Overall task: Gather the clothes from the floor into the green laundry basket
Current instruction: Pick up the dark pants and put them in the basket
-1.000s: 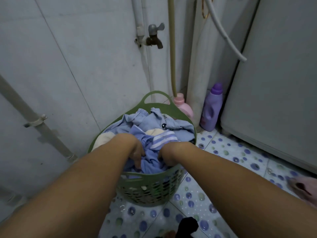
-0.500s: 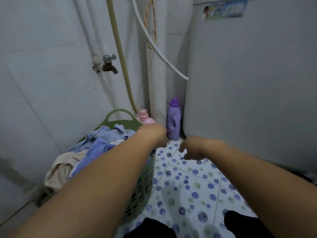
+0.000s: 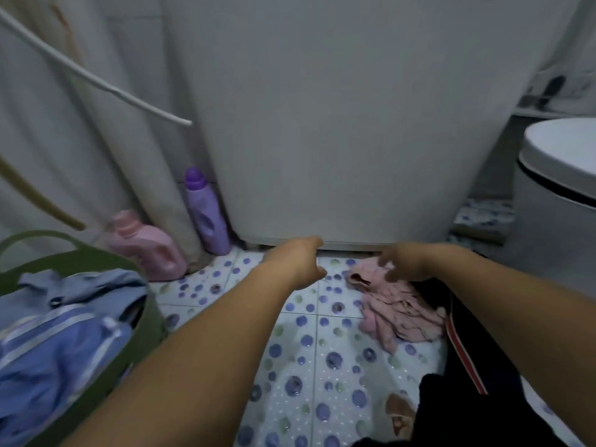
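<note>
The pink clothes (image 3: 396,308) lie on the floor (image 3: 309,356), right under my right hand (image 3: 403,264), which is open with nothing in it. My left hand (image 3: 301,262) is empty and loosely curled beside it. The green laundry basket (image 3: 96,256), far left, already holds blue clothes (image 3: 61,337). Pink and dark clothes (image 3: 451,398) are left.

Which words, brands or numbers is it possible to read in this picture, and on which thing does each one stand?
None can be read.
Purple bottle: no label text shows.
Pink bottle: blurred, no text shows.
White machine: plain front, no writing.
Clothes in the green basket and pink garment on the floor: no print readable.
</note>
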{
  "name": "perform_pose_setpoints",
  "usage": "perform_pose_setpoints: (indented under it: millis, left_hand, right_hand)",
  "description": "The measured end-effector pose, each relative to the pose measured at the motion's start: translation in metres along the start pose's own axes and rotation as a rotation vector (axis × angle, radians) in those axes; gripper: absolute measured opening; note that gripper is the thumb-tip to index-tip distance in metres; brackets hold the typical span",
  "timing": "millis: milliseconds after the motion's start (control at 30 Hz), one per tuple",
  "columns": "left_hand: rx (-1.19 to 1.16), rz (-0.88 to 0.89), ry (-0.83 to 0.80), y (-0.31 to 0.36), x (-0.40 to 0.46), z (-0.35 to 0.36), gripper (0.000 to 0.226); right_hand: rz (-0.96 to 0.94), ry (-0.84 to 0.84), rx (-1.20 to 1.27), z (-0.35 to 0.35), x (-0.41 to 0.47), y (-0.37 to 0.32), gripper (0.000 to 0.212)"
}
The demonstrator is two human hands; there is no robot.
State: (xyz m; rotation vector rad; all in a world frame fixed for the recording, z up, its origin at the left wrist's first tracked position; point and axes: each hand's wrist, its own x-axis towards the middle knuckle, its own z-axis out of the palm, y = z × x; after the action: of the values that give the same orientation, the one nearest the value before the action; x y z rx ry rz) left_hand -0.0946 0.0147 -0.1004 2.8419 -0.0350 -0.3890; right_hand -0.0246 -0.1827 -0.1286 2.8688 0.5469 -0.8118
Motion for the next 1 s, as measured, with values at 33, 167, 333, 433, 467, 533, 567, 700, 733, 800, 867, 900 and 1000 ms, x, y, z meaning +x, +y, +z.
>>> perform_pose_setpoints:
  millis: [33, 167, 333, 433, 467, 533, 567, 700, 733, 800, 867, 900, 1000]
  left_hand:
    - [-0.045, 0.013, -0.013, 0.009, 0.008, 0.012, 0.057]
    - [-0.212, 0.05, -0.113, 0.028, 0.025, 0.053, 0.059]
    - [-0.381, 0.03, -0.19, 0.033, 0.058, 0.092, 0.052]
    - [-0.543, -0.021, -0.19, 0.036, 0.083, 0.117, 0.046]
    - [-0.589, -0.037, -0.19, 0.039, 0.093, 0.129, 0.045]
    - [-0.669, -0.078, -0.191, 0.043, 0.109, 0.152, 0.045]
    - [-0.71, -0.103, -0.196, 0.045, 0.116, 0.165, 0.045]
    - [-0.773, -0.188, -0.243, 0.05, 0.143, 0.213, 0.044]
    - [-0.79, -0.203, -0.243, 0.051, 0.15, 0.222, 0.043]
    - [-0.856, -0.249, -0.244, 0.052, 0.165, 0.238, 0.042]
    - [-0.952, -0.3, -0.243, 0.056, 0.18, 0.253, 0.041]
    - [-0.971, -0.32, -0.247, 0.058, 0.184, 0.259, 0.04]
    - [-0.988, -0.323, -0.271, 0.074, 0.193, 0.272, 0.038]
  right_hand:
    - [0.039, -0.022, 0.0, 0.01, 0.003, 0.019, 0.047]
    - [0.128, -0.101, 0.015, 0.046, 0.007, 0.057, 0.046]
    - [0.16, -0.16, 0.094, 0.082, 0.035, 0.074, 0.048]
    - [0.149, -0.163, 0.126, 0.101, 0.06, 0.075, 0.051]
    - [0.148, -0.158, 0.136, 0.108, 0.071, 0.076, 0.052]
    - [0.162, -0.127, 0.183, 0.131, 0.094, 0.077, 0.051]
    - [0.183, -0.105, 0.213, 0.145, 0.106, 0.077, 0.051]
    - [0.332, 0.302, 0.282, 0.196, 0.131, 0.089, 0.056]
    - [0.374, 0.43, 0.252, 0.201, 0.133, 0.095, 0.061]
    - [0.493, 0.603, 0.248, 0.207, 0.136, 0.115, 0.073]
    - [0.648, 0.662, 0.315, 0.209, 0.139, 0.137, 0.088]
    - [0.704, 0.669, 0.312, 0.209, 0.138, 0.145, 0.094]
    - [0.842, 0.597, 0.27, 0.214, 0.135, 0.171, 0.109]
